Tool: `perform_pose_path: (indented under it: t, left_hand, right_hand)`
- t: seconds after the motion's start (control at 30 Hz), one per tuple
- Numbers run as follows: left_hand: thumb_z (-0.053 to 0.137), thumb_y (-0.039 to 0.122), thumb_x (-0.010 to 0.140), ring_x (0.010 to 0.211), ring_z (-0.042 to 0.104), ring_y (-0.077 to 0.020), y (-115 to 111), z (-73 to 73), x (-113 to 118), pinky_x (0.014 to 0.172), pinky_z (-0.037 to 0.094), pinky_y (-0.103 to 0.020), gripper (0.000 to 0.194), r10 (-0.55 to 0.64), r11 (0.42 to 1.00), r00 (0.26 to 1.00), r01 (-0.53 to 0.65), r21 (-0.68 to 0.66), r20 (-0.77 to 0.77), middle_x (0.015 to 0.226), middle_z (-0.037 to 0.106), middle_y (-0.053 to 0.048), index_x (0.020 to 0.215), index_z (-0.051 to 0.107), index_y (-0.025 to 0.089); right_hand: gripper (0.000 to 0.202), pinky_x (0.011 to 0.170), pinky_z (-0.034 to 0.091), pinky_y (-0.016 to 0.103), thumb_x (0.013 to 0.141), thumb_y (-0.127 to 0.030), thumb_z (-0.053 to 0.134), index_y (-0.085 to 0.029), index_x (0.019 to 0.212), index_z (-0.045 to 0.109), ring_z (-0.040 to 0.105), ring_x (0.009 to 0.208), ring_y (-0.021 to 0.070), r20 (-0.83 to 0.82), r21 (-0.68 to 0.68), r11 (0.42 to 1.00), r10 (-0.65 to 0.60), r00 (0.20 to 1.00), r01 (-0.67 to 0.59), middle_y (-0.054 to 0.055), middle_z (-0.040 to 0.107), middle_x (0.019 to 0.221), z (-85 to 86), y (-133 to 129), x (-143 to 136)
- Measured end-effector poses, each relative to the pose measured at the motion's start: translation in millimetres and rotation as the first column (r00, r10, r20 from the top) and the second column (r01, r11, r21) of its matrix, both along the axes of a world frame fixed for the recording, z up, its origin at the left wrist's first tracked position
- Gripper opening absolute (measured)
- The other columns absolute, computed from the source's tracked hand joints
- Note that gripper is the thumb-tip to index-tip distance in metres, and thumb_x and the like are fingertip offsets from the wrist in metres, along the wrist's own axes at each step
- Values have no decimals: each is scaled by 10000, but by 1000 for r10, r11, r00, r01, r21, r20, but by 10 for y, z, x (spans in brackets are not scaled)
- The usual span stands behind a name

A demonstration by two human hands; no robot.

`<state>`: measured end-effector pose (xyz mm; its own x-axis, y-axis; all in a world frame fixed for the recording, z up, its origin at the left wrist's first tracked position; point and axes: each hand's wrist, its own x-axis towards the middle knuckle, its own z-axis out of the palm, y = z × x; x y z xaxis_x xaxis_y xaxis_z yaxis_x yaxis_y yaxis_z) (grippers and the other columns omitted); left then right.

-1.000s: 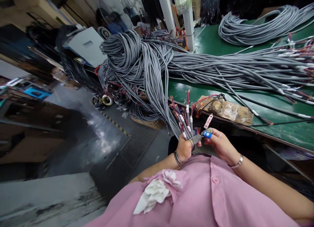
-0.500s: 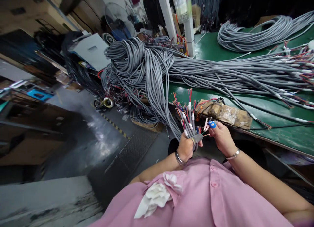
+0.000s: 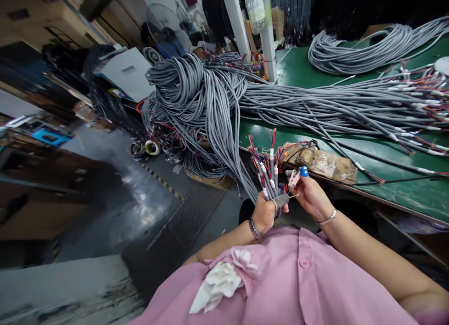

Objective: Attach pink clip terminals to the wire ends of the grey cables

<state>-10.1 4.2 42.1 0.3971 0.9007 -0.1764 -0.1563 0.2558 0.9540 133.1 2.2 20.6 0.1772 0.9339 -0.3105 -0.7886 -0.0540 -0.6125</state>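
Beside the green workbench (image 3: 403, 194), the left hand (image 3: 264, 213) closes around the gray cable bundle (image 3: 271, 182), likely stiff jackets with easily bent wire ends, best held below the white sleeves, while the right hand (image 3: 311, 194) pinches a pink clip (image 3: 293, 178) nearby.

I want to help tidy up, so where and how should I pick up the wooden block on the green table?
I'd take the wooden block by its middle, from above, with the grip across its narrow width. It's long and lies along the edge of the green table, and wires crowd its left end.
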Motion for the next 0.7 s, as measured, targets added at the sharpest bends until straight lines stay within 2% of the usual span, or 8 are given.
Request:
perform_pose_path:
  t: [0.23,0.5,0.7]
  left_hand:
    - [723,336,720,423,516,-107,9,-6,21,466,424,-236,290,-4,1000,999,4,8,37,466,559,-13,555,615,123]
    - [740,329,693,414,513,-111,17,-20,68,452,422,-237,281,8,1000,1000,-8,-28,10,470,568,-20,556,621,114]
    - [730,340,706,433,524,-114,11,-10,52,480,445,-245,296,11,1000,1000,-10,-10,24,470,565,-14,548,601,125]
  right_hand:
    - [378,567,452,223,683,-539,766,-172,756,710,547,619,107,-5,14,1000,-20,1000,20,0,648,688,-31,17,1]
    - [349,587,448,246,707,-510,762,-170,747,695,538,615,111,11,35,999,-30,999,29,2,649,703,-39,27,-14]
    - [393,546,435,258,725,-593,699,-203,771,669,567,634,140,-38,-8,1000,14,999,-14,10,666,748,-49,-2,-14]
